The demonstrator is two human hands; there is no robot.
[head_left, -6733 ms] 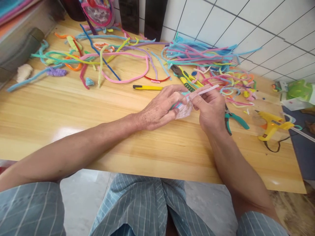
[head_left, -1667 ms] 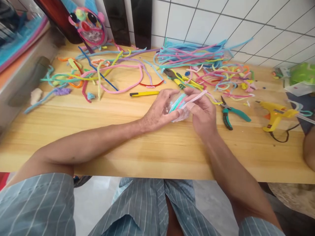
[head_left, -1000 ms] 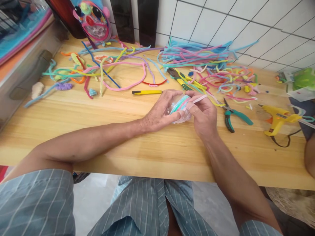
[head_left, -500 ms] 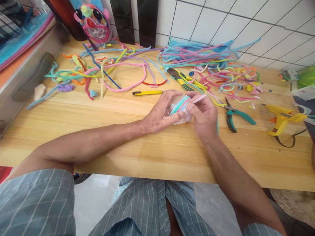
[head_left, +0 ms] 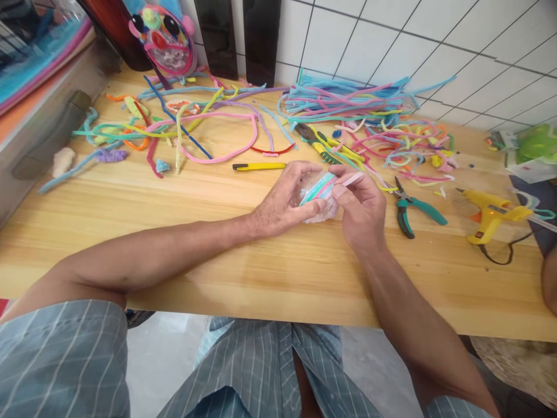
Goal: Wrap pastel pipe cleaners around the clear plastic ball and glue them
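A clear, crinkled plastic piece point(head_left: 325, 212) wrapped with teal, pink and pale pipe cleaners sits between my hands above the table; its exact kind is hard to make out. My left hand point(head_left: 285, 200) is closed around its left side, thumb along the near edge. On the other side, my right hand point(head_left: 362, 203) pinches a pale pink pipe cleaner point(head_left: 350, 179) between thumb and fingers, its end sticking out to the right. Just beyond my left hand lies a yellow utility knife point(head_left: 260, 166).
Pliers with teal handles point(head_left: 421, 210) and a yellow glue gun point(head_left: 489, 215) lie to the right. Yellow-handled pliers point(head_left: 319, 144), a bundle of pipe cleaners point(head_left: 343, 100) and loose scraps spread along the tiled wall. A decorated face figure point(head_left: 167, 40) stands back left.
Both hands keep their hold on the wrapped plastic piece, with only slight shifts of the right fingers. The view has turned a little, moving the table items slightly left on the right side.
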